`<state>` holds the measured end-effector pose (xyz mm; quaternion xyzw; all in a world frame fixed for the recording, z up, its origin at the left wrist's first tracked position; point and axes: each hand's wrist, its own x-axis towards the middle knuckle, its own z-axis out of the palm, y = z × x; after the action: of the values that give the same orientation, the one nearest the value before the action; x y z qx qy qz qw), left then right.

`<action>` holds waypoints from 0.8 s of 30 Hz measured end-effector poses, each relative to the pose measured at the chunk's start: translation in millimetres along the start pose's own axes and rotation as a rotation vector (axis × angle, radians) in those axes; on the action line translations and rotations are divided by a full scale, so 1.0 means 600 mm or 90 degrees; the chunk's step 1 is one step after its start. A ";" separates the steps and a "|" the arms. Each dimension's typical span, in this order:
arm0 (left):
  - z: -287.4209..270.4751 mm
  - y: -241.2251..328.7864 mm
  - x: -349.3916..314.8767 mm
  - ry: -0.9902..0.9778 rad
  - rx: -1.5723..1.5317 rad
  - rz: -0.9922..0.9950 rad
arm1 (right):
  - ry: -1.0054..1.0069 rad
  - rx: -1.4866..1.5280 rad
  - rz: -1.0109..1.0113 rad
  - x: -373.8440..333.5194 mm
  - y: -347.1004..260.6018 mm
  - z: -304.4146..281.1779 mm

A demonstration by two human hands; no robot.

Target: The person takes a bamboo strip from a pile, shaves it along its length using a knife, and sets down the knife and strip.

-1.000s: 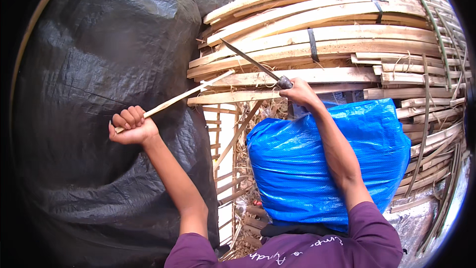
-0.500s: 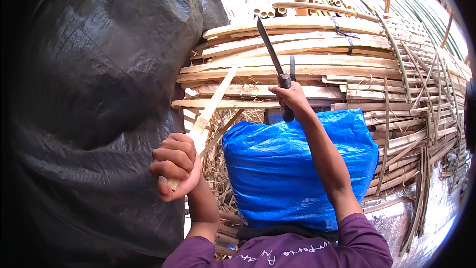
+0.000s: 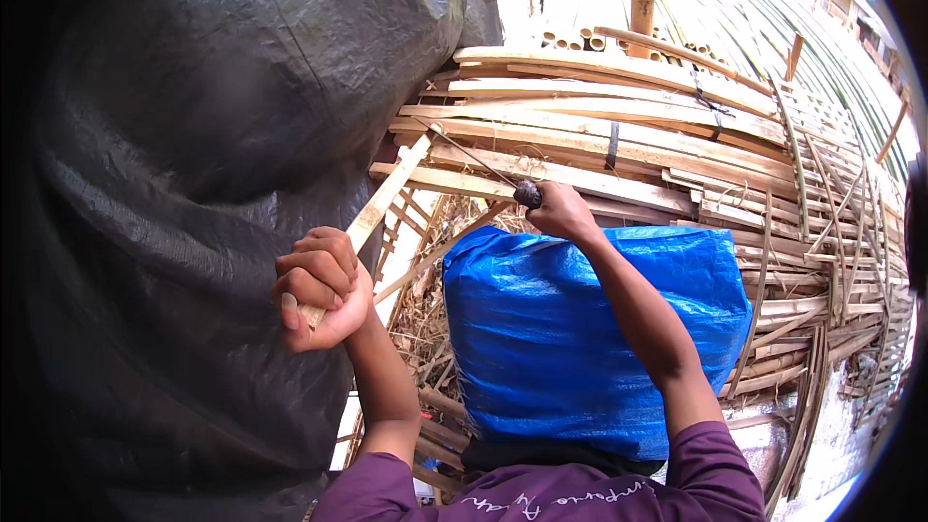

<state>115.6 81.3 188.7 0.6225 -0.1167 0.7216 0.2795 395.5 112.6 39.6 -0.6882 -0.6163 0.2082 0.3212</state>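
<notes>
Head view, looking down: a big black plastic sheet fills the whole left half, draped in heavy folds over something bulky. To its right a wide stack of split bamboo slats runs across the upper middle and curves down the right side, bound here and there with dark straps, with a few round bamboo pole ends behind it. Below the stack, just in front of the person's chest, lies a blue plastic tarp wrapped over a rounded bundle; the right forearm crosses its top. Between the black sheet and the blue tarp lies a litter of thin bamboo offcuts and dry shavings. The left hand, near the edge of the black sheet, has its grip wrapped tight around the lower end of a pale bamboo strip, which slants up and to the right until its far end meets the slat stack. The right hand, just above the tarp, has its grip clenched on the dark handle of a knife; the thin blade appears to reach up-left toward the strip's upper end, though it is hard to make out.
</notes>
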 end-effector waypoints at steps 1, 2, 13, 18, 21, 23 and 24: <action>-0.014 0.003 -0.002 0.014 -0.005 -0.010 | -0.002 -0.059 0.024 0.006 -0.010 0.006; -0.028 0.008 -0.006 0.021 0.004 -0.010 | -0.004 -0.118 0.048 0.015 -0.018 0.013; -0.110 -0.005 -0.019 0.016 -0.037 -0.082 | -0.012 0.082 0.207 0.045 0.039 0.091; -0.101 -0.085 -0.006 -0.092 -0.036 -0.197 | -0.004 0.101 0.174 0.046 0.042 0.087; -0.088 -0.155 0.010 -0.196 -0.048 -0.292 | 0.007 0.136 0.169 0.040 0.059 0.084; -0.077 -0.190 0.015 -0.215 -0.058 -0.313 | -0.017 0.138 0.199 0.037 0.075 0.083; -0.076 -0.202 0.018 -0.205 -0.072 -0.330 | -0.014 0.144 0.204 0.039 0.091 0.092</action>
<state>143.6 206.5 168.4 0.7213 -0.0365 0.5110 0.4661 400.5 144.0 -35.0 -0.7347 -0.4749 0.3324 0.3524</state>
